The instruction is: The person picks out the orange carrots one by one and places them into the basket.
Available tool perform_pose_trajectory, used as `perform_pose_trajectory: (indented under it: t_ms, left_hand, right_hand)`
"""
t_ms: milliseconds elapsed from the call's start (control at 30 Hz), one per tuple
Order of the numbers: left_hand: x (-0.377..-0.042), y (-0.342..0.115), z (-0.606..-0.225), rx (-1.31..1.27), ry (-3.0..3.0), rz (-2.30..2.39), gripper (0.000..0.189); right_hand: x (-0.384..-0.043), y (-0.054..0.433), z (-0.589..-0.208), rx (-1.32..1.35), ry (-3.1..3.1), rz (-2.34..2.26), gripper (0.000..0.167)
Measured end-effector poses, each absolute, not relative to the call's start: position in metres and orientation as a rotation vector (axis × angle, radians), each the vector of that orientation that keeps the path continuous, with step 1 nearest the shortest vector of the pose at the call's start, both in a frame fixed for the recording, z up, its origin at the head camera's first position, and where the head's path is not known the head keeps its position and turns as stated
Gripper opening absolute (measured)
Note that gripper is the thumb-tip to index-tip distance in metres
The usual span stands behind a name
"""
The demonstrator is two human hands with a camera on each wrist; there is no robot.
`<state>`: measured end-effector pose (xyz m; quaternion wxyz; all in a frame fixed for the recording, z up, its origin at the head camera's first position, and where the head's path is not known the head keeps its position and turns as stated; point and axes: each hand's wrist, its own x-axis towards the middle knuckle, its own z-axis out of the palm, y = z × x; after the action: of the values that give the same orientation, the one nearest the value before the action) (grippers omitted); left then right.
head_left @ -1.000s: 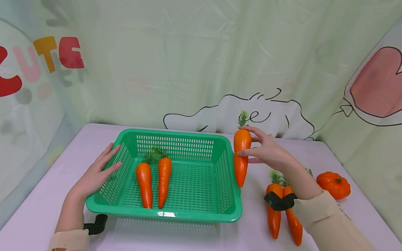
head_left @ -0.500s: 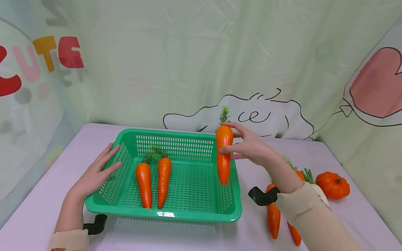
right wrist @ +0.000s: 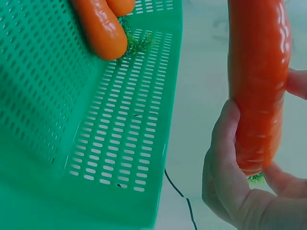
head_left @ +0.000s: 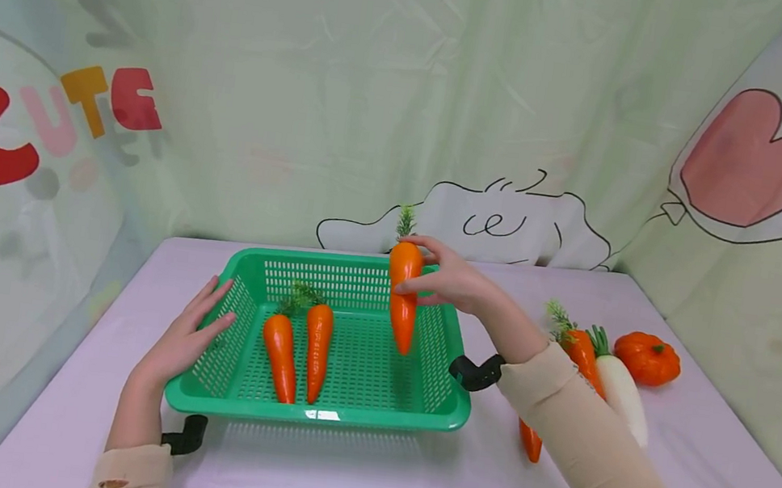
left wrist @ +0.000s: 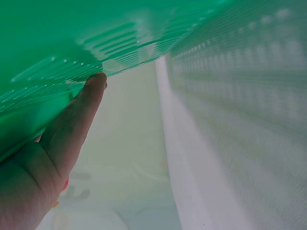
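In the head view, a carrot (head_left: 405, 278) with a green leafy top hangs upright, tip down, over the right half of the green basket (head_left: 384, 420). My right hand (head_left: 456, 279) grips it from the right, thumb and fingers around its thick upper part. The right wrist view shows that carrot (right wrist: 259, 81) between the thumb and fingers, beside the basket's slotted wall (right wrist: 120, 124). My left hand (head_left: 185, 333) rests against the basket's left side, fingers fairly straight at the rim. Two carrots (head_left: 280, 357) lie inside the basket, on its left half.
Right of the basket, another carrot (head_left: 579, 352) lies beside a white radish (head_left: 622, 390) and an orange pumpkin (head_left: 648, 359). An orange tip (head_left: 529, 442) shows from under the right sleeve. A printed curtain (head_left: 378, 112) stands behind the table.
My right hand has carried the carrot leftward, from the basket's right rim to over its inside. The radish has come into view from behind the right arm. My left hand stays put.
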<state>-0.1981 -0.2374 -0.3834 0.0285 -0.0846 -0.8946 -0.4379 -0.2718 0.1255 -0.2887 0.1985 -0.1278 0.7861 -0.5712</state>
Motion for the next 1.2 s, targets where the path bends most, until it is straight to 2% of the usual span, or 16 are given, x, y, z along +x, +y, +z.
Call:
perform_pose_trajectory:
  t_ms: [1200]
  left_hand:
    - [-0.199, -0.238, -0.384, -0.263, -2.76, -1.362, 0.059]
  right_hand:
    - [-0.285, 0.068, -0.325, -0.302, 2.111, -1.429, 0.074]
